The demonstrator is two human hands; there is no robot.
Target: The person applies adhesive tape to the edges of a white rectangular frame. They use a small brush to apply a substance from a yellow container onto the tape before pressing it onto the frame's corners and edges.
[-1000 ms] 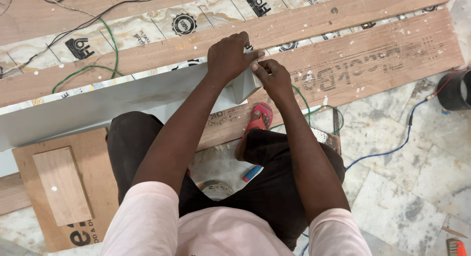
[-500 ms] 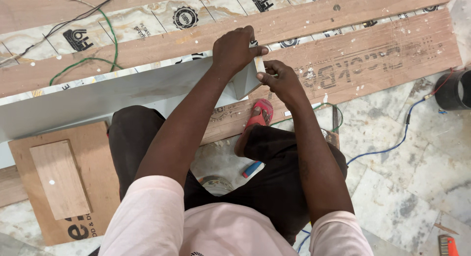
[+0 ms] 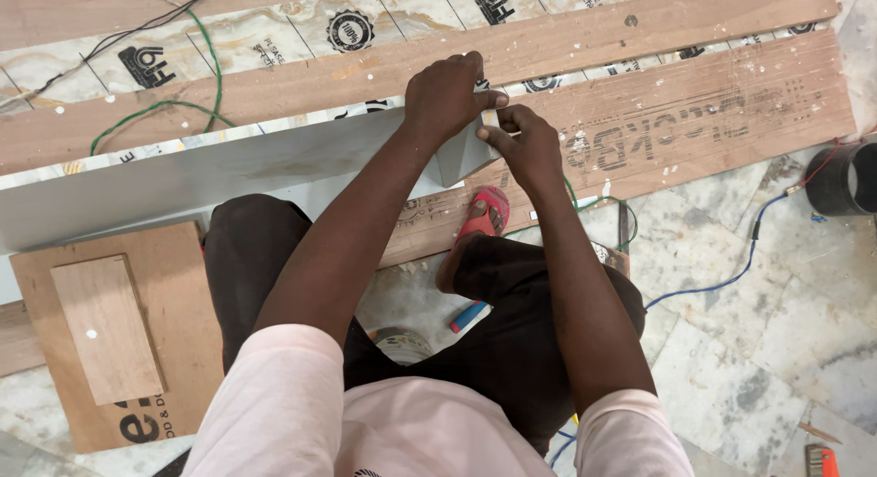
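A long grey panel (image 3: 183, 180) lies across my lap and the wooden planks (image 3: 694, 130), with its right end in my hands. My left hand (image 3: 448, 98) is clamped over the top of that end. My right hand (image 3: 528, 150) sits just right of it, with thumb and fingers pinching a small pale strip (image 3: 491, 118) against the panel's end edge. The two hands touch. What the strip is made of is too small to tell.
Printed plywood sheets (image 3: 274, 38) lie beneath the planks, with a green wire (image 3: 206, 75) over them. A brown board bearing a small wood block (image 3: 105, 326) lies at left. A black bucket (image 3: 845, 175) and blue cable (image 3: 722, 280) are at right, and a red sandal (image 3: 484, 217) is on my foot.
My right hand has slid slightly down and right along the panel's end, still pinching the strip. My left hand keeps its hold.
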